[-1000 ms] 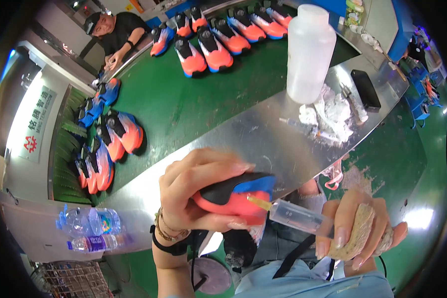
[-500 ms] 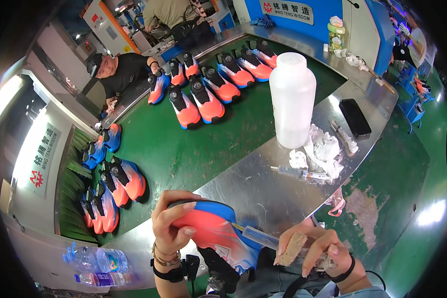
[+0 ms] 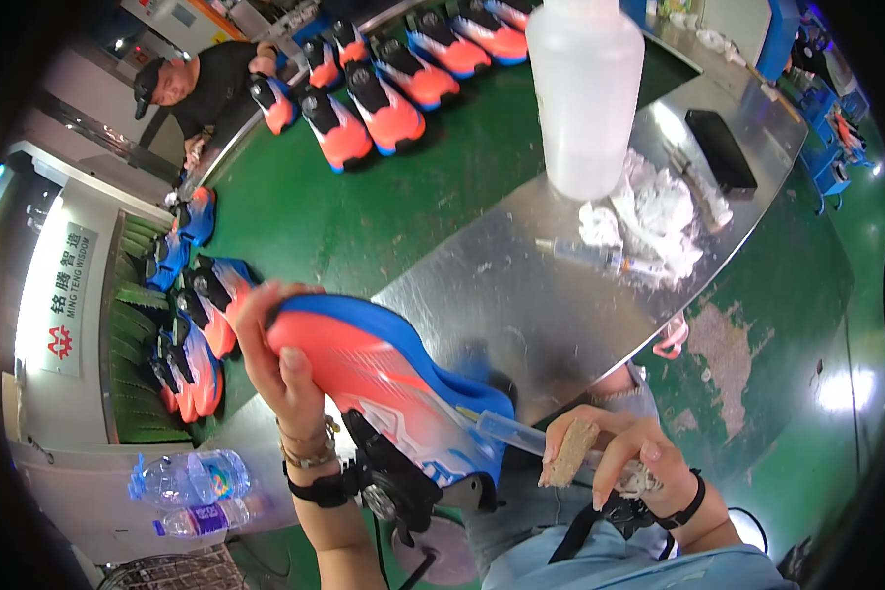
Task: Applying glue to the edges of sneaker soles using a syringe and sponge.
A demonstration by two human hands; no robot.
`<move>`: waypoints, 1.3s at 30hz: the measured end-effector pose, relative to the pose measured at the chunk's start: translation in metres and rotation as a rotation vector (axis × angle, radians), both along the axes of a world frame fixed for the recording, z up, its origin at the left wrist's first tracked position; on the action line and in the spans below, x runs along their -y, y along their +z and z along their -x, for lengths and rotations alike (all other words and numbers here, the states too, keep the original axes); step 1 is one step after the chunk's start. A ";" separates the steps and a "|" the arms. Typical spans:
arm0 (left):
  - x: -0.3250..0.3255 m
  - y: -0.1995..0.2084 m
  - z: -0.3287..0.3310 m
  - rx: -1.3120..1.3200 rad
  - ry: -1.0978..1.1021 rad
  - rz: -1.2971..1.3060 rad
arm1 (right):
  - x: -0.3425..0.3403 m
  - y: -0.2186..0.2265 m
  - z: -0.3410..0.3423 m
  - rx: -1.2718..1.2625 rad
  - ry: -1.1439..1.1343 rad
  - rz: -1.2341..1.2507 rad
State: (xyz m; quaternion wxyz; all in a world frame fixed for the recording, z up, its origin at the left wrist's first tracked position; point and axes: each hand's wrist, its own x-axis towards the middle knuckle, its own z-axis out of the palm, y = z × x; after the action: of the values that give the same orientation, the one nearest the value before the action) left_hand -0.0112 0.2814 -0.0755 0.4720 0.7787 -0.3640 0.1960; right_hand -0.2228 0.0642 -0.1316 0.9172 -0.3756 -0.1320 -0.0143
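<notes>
Head view: left hand pinches the toe of the coral-and-blue shoe, tilted sideways between the hands, likely baring its sole seam to the clear syringe; right hand clasps syringe and tan block together, probably sparing a set-down.

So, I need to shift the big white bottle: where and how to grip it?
Probably around the middle of the white bottle, from the left: it stands upright with a broad rounded body, and crumpled white tissue crowds its lower right.
</notes>
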 end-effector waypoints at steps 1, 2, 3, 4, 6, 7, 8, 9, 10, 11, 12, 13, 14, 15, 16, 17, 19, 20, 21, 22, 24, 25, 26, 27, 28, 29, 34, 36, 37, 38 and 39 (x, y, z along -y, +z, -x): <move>0.000 -0.003 -0.006 0.015 -0.018 0.051 | 0.001 -0.002 0.001 0.003 -0.005 0.030; 0.001 -0.005 -0.009 -0.007 -0.017 0.038 | 0.002 -0.003 0.002 0.006 -0.010 0.061; 0.002 -0.007 -0.011 -0.009 0.006 0.029 | 0.003 -0.001 0.004 -0.014 -0.007 0.057; 0.001 -0.007 -0.013 -0.002 0.030 0.020 | 0.003 -0.004 0.005 -0.026 -0.005 0.046; -0.005 -0.010 -0.015 0.013 0.040 -0.015 | 0.003 -0.009 0.008 -0.003 -0.023 0.060; -0.006 -0.012 -0.015 -0.018 0.072 0.000 | 0.002 -0.012 0.009 -0.011 -0.025 0.052; -0.008 -0.013 -0.015 -0.049 0.104 0.016 | 0.001 -0.014 0.009 0.008 -0.047 0.058; -0.014 -0.016 -0.016 -0.080 0.125 0.030 | 0.000 -0.015 0.009 0.029 -0.068 0.065; -0.017 -0.020 -0.017 -0.082 0.149 0.015 | 0.001 -0.016 0.011 0.021 -0.072 0.061; -0.018 -0.023 -0.018 -0.085 0.167 0.000 | 0.002 -0.017 0.012 0.022 -0.081 0.095; -0.019 -0.024 -0.019 -0.087 0.186 -0.015 | 0.002 -0.017 0.013 0.024 -0.089 0.130; -0.022 -0.027 -0.020 -0.108 0.198 -0.013 | 0.003 -0.018 0.014 0.020 -0.092 0.128; -0.025 -0.030 -0.021 -0.110 0.195 -0.016 | 0.003 -0.019 0.015 0.022 -0.112 0.133; -0.028 -0.034 -0.024 -0.108 0.220 -0.020 | 0.002 -0.019 0.015 0.025 -0.132 0.139; -0.032 -0.038 -0.026 -0.106 0.247 -0.024 | 0.002 -0.019 0.014 0.025 -0.133 0.137; -0.037 -0.042 -0.027 -0.105 0.246 -0.026 | 0.001 -0.019 0.013 0.022 -0.149 0.143; -0.047 -0.050 -0.025 -0.302 0.309 0.136 | -0.002 -0.019 0.012 0.019 -0.168 0.149; -0.051 -0.053 -0.021 -0.302 0.307 0.136 | -0.003 -0.019 0.011 0.005 -0.174 0.153; -0.056 -0.056 -0.015 -0.312 0.353 0.120 | -0.006 -0.019 0.010 -0.007 -0.180 0.156; -0.062 -0.060 -0.010 -0.321 0.400 0.106 | -0.008 -0.019 0.008 -0.004 -0.179 0.156; -0.069 -0.067 -0.001 -0.381 0.450 0.168 | -0.015 -0.020 0.005 0.032 -0.269 0.258; -0.071 -0.067 0.007 -0.511 0.418 0.288 | -0.016 -0.021 0.001 0.064 -0.266 0.287; -0.073 -0.066 0.016 -0.641 0.379 0.411 | -0.018 -0.022 0.000 0.067 -0.267 0.288; -0.075 -0.064 0.028 -0.639 0.378 0.412 | -0.021 -0.023 -0.002 0.066 -0.288 0.331; -0.080 -0.058 0.042 -0.700 0.422 0.391 | -0.023 -0.024 -0.003 0.067 -0.304 0.370; -0.086 -0.054 0.055 -0.763 0.464 0.371 | -0.024 -0.024 -0.003 0.061 -0.290 0.379; -0.129 -0.044 0.133 -1.095 0.497 0.356 | -0.031 -0.018 -0.005 0.047 -0.285 0.337; -0.125 -0.042 0.157 -1.219 0.510 0.330 | -0.033 -0.017 -0.004 0.027 -0.281 0.332; -0.119 -0.042 0.169 -1.291 0.505 0.311 | -0.034 -0.017 -0.004 0.017 -0.282 0.336; -0.115 -0.041 0.180 -1.364 0.498 0.293 | -0.035 -0.016 -0.002 0.007 -0.283 0.341; -0.110 -0.042 0.190 -1.423 0.457 0.328 | -0.036 -0.015 0.000 0.003 -0.276 0.346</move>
State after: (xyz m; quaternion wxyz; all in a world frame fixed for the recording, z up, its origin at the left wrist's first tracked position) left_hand -0.2013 0.3914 -0.1170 0.6501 0.6931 0.2315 -0.2083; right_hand -0.2226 0.1005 -0.1463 0.8283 -0.5418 -0.0814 -0.1173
